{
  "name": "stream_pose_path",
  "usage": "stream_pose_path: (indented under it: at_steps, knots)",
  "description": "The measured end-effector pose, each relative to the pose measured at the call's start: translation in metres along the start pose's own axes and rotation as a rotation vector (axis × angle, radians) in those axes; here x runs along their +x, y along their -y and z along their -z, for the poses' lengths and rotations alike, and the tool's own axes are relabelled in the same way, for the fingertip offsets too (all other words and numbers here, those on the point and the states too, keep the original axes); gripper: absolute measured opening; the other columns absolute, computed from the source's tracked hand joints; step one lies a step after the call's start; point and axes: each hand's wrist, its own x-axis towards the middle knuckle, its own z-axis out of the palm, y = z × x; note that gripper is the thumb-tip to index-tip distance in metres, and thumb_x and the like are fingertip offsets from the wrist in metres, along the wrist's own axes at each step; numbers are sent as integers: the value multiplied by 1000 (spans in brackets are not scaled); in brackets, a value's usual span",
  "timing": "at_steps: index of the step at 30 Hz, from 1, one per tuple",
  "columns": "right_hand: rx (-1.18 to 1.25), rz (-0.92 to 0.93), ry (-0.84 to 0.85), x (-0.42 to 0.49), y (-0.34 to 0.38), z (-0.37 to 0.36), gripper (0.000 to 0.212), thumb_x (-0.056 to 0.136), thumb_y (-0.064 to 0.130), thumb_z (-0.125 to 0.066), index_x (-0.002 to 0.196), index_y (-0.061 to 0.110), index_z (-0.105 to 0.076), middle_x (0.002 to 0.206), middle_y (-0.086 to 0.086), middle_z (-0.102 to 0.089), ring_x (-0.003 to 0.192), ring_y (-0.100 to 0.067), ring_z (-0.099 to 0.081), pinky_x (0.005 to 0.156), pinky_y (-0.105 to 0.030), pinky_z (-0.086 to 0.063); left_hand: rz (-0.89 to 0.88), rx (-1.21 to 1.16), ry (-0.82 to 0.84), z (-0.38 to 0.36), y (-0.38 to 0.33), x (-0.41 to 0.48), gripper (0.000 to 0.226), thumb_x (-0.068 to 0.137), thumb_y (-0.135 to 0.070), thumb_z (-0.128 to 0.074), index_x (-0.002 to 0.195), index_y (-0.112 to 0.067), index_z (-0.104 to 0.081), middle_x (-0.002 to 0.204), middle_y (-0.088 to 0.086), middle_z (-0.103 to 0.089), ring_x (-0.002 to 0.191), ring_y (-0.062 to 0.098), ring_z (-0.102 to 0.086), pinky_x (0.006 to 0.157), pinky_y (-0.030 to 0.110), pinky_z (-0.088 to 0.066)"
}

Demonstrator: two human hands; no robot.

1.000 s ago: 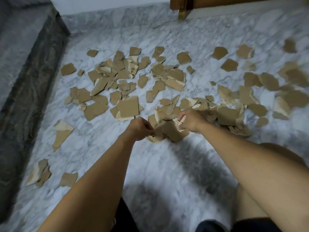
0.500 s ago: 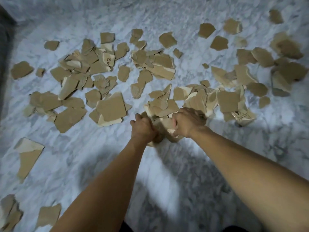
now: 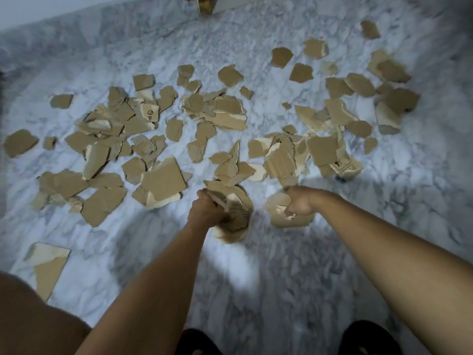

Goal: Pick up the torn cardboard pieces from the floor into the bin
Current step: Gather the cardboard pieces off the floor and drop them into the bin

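Your left grip [image 3: 207,211] is clamped on a bundle of torn cardboard [image 3: 236,219], with the fingers curled round it. The bundle sticks out to the right of the fist and is held above the floor [image 3: 256,290]. Motion blur hides how many pieces it contains.

Your right grip [image 3: 300,203] is closed round a second handful [image 3: 279,213], which shows mainly to the left of and below the knuckles. The two loads are near each other but do not touch; marble shows between them.

The loose pieces [image 3: 217,111] lie on the floor beyond both grips, spread from the left edge to the far right.

- A small heap [image 3: 230,167] lies just beyond the left grip.
- A ribbed piece [image 3: 279,162] stands tilted just beyond the right grip, its lower end at the knuckles — you cannot tell whether it is held or loose.
- A squarish piece [image 3: 163,179] lies to the left of the left grip, on top of paler scraps.
- A printed piece [image 3: 345,167] lies to the right of the ribbed piece.
- A large two-tone piece [image 3: 47,267] lies on its own at the near left, well apart from both grips.

A furniture leg [image 3: 204,6] with a brass-coloured foot stands at the top edge. Your bare knee [image 3: 30,321] fills the lower left corner.
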Motion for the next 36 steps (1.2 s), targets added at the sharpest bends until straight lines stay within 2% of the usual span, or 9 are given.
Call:
stream_pose_path:
  at_steps: [4,8,12,16,22,26,28,33,36]
  knots:
    - [74,-25,8,-9,-12,14,66,86,34,-71,143,22,-42,136,-6,-54,108,-28,-59,86,-42,-58,-109,-29,127,13,-3,-5,33,73,-35,-79,97,-16,-65,91,2,-65,100,26,-65,74,29,-46]
    - [101,-43,-27,-29,-9,34,82,79,42,-72,151,27,-34,142,-3,-43,113,-28,-56,68,-33,-56,-183,-162,222,38,-14,-18,27,74,-30,-80,84,-16,-58,76,-1,-59,82,22,-57,75,32,-47]
    - [98,-59,-42,-42,-3,56,100,65,44,-68,155,29,-26,158,-7,-29,133,-32,-44,96,-44,-53,-255,67,253,64,-23,-16,44,78,-33,-76,111,-7,-64,106,7,-64,102,26,-61,93,42,-50]
    - [169,-64,-56,-53,4,71,76,79,29,-64,148,10,-38,151,-13,-40,130,-32,-46,103,-44,-46,-260,213,240,84,-24,-7,27,85,-35,-70,70,-16,-58,79,2,-57,79,21,-54,72,31,-43]
    - [232,-55,-72,-39,7,68,79,72,25,-62,147,11,-41,144,-14,-50,127,-30,-52,101,-45,-47,-290,254,153,96,-26,8,42,89,-46,-64,67,-12,-55,75,5,-53,66,18,-47,58,28,-35]
    - [273,-52,-108,-19,0,67,87,64,25,-58,147,7,-41,85,-5,-59,84,-25,-61,72,-34,-43,-359,336,181,98,-46,35,42,90,-46,-63,65,-14,-50,74,3,-49,69,17,-44,64,29,-36]
    - [355,-65,-177,-4,-6,70,83,68,24,-59,148,11,-41,84,-3,-61,78,-22,-58,68,-34,-45,-406,391,187,92,-63,51,41,91,-50,-59,71,-15,-52,86,7,-50,82,21,-45,75,32,-38]
    - [501,-67,-320,37,-5,67,68,74,30,-60,139,17,-49,127,-9,-56,111,-31,-56,81,-37,-48,-443,533,153,58,-81,82,48,95,-51,-52,113,-8,-59,131,17,-48,135,33,-27,109,46,-25]
    - [416,-121,-371,66,-5,50,78,73,44,-57,144,16,-42,145,-14,-44,126,-37,-49,94,-44,-49,-443,551,-13,36,-68,95,58,92,-55,-53,132,-13,-48,140,18,-41,136,33,-31,110,43,-24]
